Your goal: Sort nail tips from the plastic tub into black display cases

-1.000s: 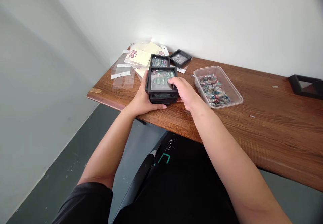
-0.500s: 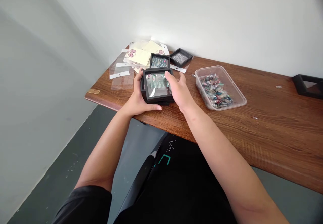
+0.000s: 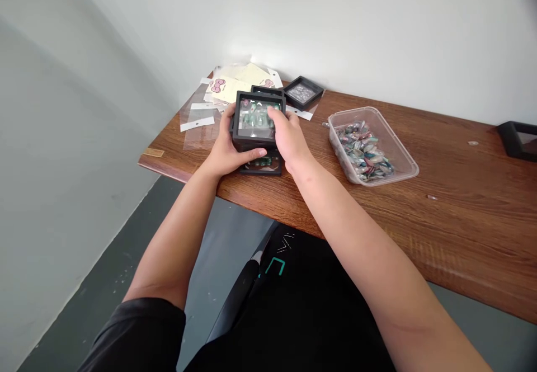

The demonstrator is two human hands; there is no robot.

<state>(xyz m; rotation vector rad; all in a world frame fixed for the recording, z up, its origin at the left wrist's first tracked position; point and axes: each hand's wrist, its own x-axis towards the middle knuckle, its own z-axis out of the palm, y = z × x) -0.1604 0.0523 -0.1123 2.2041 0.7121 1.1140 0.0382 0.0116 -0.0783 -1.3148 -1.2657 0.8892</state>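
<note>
Between my two hands is a square black display frame (image 3: 257,128) with a clear window, and green press-on nails show inside it. My left hand (image 3: 223,149) grips its left side, thumb stretched along the near edge. On the right, my right hand (image 3: 291,141) is closed on the frame, its thumb lying on the window. More black frames seem to be stacked under the held one, but how many is hidden. A lower frame (image 3: 274,169) with green nails pokes out on the near side. Another frame (image 3: 268,90) shows just behind, mostly covered.
A clear plastic tub (image 3: 400,156) of loose press-on nails stands right of my hands. Cream cards with pink bows (image 3: 229,89) and clear bags (image 3: 197,137) lie at the back left. Black frames sit at the back (image 3: 302,92) and far right (image 3: 520,140). The wooden table (image 3: 419,232) meets the wall.
The held frame has moved slightly away from me and up with both hands, covering more of the frame behind. A lower frame now shows at the near side.
</note>
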